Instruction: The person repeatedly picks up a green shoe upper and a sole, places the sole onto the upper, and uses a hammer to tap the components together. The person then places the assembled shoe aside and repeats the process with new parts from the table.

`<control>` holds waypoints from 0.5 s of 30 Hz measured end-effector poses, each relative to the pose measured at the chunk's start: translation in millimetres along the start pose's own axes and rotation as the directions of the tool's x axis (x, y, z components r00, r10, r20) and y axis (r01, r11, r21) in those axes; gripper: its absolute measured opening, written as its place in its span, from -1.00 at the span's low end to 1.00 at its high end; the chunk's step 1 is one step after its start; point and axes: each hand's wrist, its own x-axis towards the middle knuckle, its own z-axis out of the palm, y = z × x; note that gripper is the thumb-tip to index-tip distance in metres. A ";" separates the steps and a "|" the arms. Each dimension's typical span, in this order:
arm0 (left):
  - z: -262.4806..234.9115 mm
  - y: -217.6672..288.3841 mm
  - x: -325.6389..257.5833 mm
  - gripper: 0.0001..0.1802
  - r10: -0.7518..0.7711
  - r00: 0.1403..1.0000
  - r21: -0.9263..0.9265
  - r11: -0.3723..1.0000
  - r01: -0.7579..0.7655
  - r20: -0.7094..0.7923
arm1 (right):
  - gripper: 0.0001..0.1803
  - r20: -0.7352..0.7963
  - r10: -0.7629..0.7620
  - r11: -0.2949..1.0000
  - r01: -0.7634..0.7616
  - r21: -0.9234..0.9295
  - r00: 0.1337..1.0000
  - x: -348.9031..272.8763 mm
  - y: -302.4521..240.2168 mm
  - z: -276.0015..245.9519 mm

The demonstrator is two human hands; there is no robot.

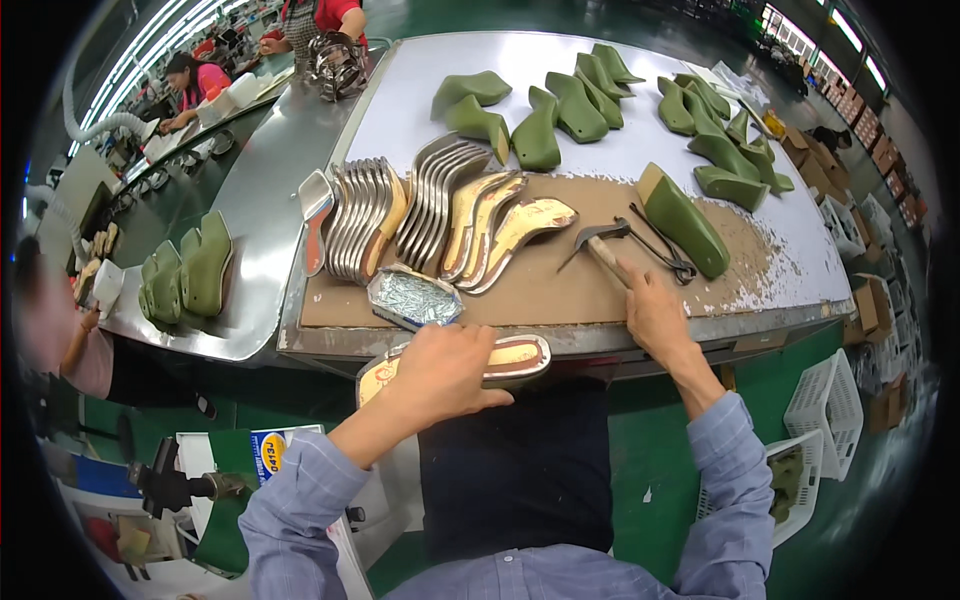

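Observation:
At the table's front edge my left hand (442, 372) is closed over an insole (516, 356) with a cream top and a silver rim. Whatever lies beneath the insole is mostly hidden. My right hand (655, 312) grips the wooden handle of a hammer (606, 258), its dark head resting over the brown board. Just beyond it lie dark pliers (672, 252) and a green shoe last (684, 222). Near my left hand, an opened box of small metal nails (415, 298) sits beside rows of silver-edged insoles (366, 222).
Several green lasts (575, 105) lie across the white tabletop (400, 85), and more stand on the metal counter (262, 250) at left. White plastic baskets (828, 412) are on the green floor at right. People work at the far left.

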 end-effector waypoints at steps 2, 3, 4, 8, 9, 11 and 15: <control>2.9 -0.9 -4.6 -0.30 -0.012 1.000 0.044 0.999 0.013 -0.011 | -0.47 0.008 -0.034 0.958 0.030 0.285 0.999 -18.7 -17.6 -23.2; 3.8 -0.4 -4.8 -0.30 -0.017 1.000 0.062 0.998 0.018 -0.023 | -0.47 0.008 -0.052 0.909 0.044 0.415 0.999 -31.3 -28.8 -42.5; 5.6 0.3 -5.3 -0.29 -0.031 0.999 0.060 0.998 0.031 -0.005 | -0.49 -0.054 -0.049 0.849 0.070 0.523 0.997 -48.2 -42.5 -61.0; 7.9 3.6 -2.0 -0.25 -0.025 1.000 0.057 0.998 0.025 0.010 | -0.48 -0.255 -0.220 0.750 0.330 0.573 0.942 -96.9 -67.5 -79.8; 9.3 4.3 -0.9 -0.23 -0.014 1.000 0.053 0.998 0.014 -0.002 | -0.46 -0.261 -0.297 0.747 0.393 0.535 0.919 -99.1 -72.7 -80.7; 7.9 6.3 0.2 -0.23 -0.028 0.999 0.068 0.997 0.026 0.029 | -0.44 -0.043 -0.319 0.816 0.297 0.497 0.947 -95.2 -68.3 -71.2; -3.1 8.1 9.3 -0.23 -0.059 0.981 0.055 0.997 0.050 0.184 | -0.51 -0.260 -0.299 0.934 0.338 0.118 0.918 -59.8 -53.9 -53.6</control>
